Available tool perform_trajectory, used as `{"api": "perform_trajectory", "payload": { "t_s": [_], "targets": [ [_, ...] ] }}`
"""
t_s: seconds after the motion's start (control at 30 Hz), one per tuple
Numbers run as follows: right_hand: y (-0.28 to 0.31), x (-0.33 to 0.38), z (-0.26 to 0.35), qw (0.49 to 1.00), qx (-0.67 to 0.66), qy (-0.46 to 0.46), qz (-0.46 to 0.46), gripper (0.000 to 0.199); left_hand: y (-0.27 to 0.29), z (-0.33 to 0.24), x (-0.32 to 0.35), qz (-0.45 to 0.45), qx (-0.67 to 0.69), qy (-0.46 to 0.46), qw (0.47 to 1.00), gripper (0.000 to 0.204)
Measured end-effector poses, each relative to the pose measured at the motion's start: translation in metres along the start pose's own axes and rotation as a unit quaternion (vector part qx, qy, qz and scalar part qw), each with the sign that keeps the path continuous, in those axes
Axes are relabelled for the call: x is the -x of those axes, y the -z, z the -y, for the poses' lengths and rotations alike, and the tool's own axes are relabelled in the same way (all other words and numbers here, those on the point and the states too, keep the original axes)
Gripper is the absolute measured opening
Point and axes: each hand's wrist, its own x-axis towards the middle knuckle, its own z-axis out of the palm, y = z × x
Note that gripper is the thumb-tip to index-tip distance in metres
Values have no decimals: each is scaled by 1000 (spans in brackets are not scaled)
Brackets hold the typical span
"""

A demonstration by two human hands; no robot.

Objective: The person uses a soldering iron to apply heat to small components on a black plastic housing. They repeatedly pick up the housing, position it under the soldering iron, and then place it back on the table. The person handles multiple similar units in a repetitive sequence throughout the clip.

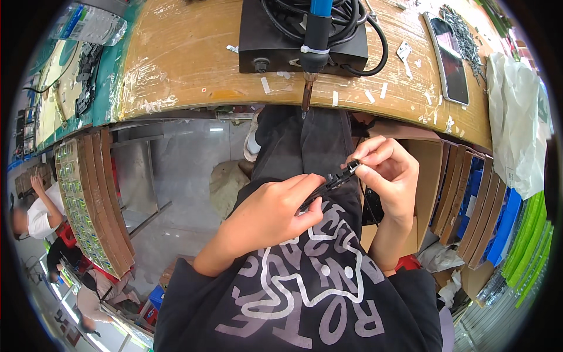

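A narrow black plastic part [337, 179] with small raised details is held in front of my shirt, beyond the table's near edge. My left hand [271, 206] is wrapped round its lower left end, hiding much of it. At the upper right end, my right hand [392, 173] pinches the part's tip between thumb and fingers; whether a separate small piece sits there cannot be made out. Above the hands, a soldering iron [316, 41] with a blue and black handle points tip down past the table edge, apart from both hands.
Behind the iron stands a black box [253, 44] topped with coiled black cable [352, 26]. On the brown table [182, 64] lie white scraps, a phone [450, 67] and small dark parts [463, 29]. A whitish bag [516, 123] hangs at right. Stacked cartons [97, 199] stand left; people sit beyond.
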Motion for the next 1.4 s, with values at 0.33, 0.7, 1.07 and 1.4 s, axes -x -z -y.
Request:
{"api": "perform_trajectory", "payload": {
  "t_s": [0.33, 0.7, 1.07, 1.4],
  "targets": [
    [2, 2, 1, 1000, 16, -6, 1, 13, 1, -3, -1, 19, -45, -27, 998, 20],
    [-5, 4, 11, 998, 48, -47, -18, 12, 0, -7, 0, 18, -34, 0, 999, 23],
    [2, 4, 2, 987, 116, 99, 44, 13, 9, 34, -7, 223, 439, 116, 863, 74],
    [-10, -4, -23, 975, 45, 146, 163, 15, -17, 53, -11, 212, 604, 133, 757, 25]
  ]
}}
